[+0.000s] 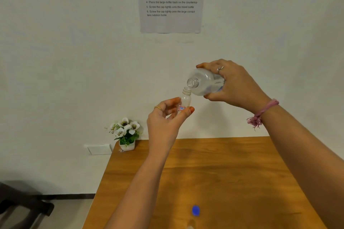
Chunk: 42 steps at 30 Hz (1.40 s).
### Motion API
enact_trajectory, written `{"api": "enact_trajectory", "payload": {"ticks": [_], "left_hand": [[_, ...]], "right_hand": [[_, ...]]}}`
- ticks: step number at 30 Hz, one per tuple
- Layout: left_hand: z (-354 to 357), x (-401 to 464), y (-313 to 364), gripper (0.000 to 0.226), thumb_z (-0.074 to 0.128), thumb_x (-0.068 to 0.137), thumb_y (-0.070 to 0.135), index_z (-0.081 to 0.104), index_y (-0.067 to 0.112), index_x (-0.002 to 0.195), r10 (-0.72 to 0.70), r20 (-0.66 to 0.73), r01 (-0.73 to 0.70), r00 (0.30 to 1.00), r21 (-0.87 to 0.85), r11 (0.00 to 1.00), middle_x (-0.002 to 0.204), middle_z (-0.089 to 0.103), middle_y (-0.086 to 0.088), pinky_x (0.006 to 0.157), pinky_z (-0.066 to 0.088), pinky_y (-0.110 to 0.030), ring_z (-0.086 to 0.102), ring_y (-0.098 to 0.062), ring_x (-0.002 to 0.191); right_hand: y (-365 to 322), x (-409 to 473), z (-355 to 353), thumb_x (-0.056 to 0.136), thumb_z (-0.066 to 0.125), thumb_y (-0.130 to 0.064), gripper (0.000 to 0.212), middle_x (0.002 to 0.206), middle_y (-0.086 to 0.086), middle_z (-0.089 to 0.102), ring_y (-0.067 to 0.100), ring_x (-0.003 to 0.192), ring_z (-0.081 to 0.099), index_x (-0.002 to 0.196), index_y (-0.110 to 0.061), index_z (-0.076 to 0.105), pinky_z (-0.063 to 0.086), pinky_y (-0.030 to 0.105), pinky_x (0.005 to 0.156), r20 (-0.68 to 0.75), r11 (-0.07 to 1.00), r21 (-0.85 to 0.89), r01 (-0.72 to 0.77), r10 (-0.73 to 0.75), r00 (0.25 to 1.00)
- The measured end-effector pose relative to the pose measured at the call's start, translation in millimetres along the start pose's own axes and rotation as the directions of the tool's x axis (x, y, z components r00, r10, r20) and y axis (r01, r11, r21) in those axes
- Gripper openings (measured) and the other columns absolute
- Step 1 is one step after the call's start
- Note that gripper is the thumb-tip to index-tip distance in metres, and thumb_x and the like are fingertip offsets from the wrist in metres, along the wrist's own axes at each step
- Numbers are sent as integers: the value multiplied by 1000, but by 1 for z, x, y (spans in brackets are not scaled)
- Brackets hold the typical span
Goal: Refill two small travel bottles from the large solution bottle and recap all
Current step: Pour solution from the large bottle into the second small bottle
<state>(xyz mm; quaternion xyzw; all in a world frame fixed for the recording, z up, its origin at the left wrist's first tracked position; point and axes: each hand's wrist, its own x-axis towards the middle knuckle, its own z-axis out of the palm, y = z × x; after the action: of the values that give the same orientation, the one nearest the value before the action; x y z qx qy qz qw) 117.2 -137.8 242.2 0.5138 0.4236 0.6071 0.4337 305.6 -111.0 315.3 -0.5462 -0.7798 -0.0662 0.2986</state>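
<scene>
Left hand [167, 117] pinching uncapped travel bottle [185, 99], right hand [234, 85] gripping tilted large bottle [204, 82] just above

White wall [74, 61], taped paper sheet [170, 22], wooden table [232, 173], flowerpot [126, 134]

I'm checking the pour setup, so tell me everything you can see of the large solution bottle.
The large solution bottle is clear, plastic-looking, with a threaded open neck and no cap, and a partly hidden label on its side. It is tipped nearly horizontal in mid-air above the wooden table, mouth pointing left and down, just above the open neck of the small travel bottle. The right hand grips its body. Whether liquid is flowing cannot be told.
</scene>
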Motion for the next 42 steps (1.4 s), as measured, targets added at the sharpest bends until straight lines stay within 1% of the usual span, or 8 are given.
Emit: {"api": "enact_trajectory", "payload": {"ticks": [6,10,13,20,27,34,38,42], "left_hand": [[-1,3,-3,37,84,69,19,69,17,103,-6,0,6,1000,-10,1000,94,74,1,79,58,-24,70,-9,89],[0,4,-4,37,84,69,19,69,17,103,-12,-1,12,1000,-21,1000,95,74,2,77,58,-20,69,-9,90],[0,6,-5,37,84,69,19,69,17,103,-20,-3,20,1000,-26,999,96,74,1,77,58,-21,70,-10,92],[-1,12,-8,38,85,68,21,69,18,103,-17,-1,17,1000,-27,999,97,74,1,77,58,-21,69,-11,93],[-1,15,-9,37,85,68,20,69,19,102,-27,-2,27,1000,-42,999,97,74,0,78,58,-23,69,-12,94],[-1,17,-8,37,85,68,20,70,19,102,-16,-2,16,1000,-45,999,97,74,1,76,57,-20,69,-10,93],[-2,18,-7,38,85,68,20,70,18,103,-19,-3,19,1000,-45,999,97,74,1,77,57,-21,69,-11,94],[-3,19,-7,39,85,67,21,70,18,103,-17,-7,16,1000,-44,999,97,74,2,80,58,-24,69,-10,93]], "right_hand": [[-2,3,2,70,77,-30,71,127,-1,54,18,110,48,132,-35,45,50,42,87,6,998,-66,17,-17,1000],[0,5,5,71,78,-30,71,129,0,53,20,113,48,133,-33,44,50,40,89,5,995,-96,28,-28,1000],[1,6,5,71,78,-29,70,128,1,54,21,113,48,133,-31,46,49,40,89,-11,993,-114,43,-45,999],[3,12,8,71,77,-26,67,127,-1,55,22,111,49,131,-31,48,49,40,88,-30,991,-118,67,-71,997],[2,16,7,71,76,-21,66,127,-1,54,21,111,48,131,-30,49,47,36,87,-35,988,-129,86,-91,995],[1,18,4,70,76,-19,67,127,-2,54,20,113,47,131,-29,49,43,32,86,-35,985,-146,90,-97,995],[-2,19,2,70,76,-19,67,128,-1,54,21,113,47,131,-29,49,44,34,88,-39,982,-161,96,-104,994],[-6,19,0,70,76,-18,67,128,0,54,22,114,47,131,-27,49,44,34,88,-38,981,-167,100,-108,993]]}}
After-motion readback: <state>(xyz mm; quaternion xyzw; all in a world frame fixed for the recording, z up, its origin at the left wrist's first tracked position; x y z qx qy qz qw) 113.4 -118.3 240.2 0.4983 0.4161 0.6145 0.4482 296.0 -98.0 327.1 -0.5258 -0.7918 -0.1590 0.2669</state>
